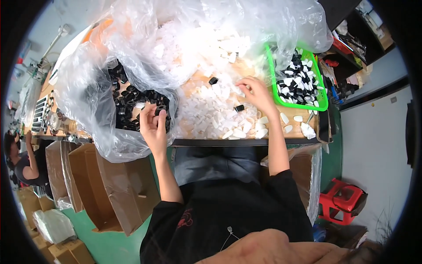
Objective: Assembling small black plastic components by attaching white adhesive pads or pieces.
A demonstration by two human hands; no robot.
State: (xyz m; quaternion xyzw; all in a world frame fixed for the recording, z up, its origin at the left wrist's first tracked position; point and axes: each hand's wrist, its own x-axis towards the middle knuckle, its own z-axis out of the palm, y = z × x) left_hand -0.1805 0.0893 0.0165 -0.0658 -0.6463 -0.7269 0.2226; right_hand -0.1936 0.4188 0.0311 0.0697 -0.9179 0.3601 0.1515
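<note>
My left hand is at the near right side of a plastic-lined box, its fingers closed on a small black ring-like part. More black parts fill that clear plastic bag beside and behind the hand. Above the heap of small white oval pieces my right hand has thumb and index finger drawn together in a pinch; whatever is between the tips is too small to make out. Two loose black parts lie among the white pieces: one black block and another black block nearer me.
A bright green basket of mixed black and white pieces stands at the right. Clear plastic sheeting covers the table's far side. Cardboard boxes stand below the left edge. A red stool is at right; another person sits far left.
</note>
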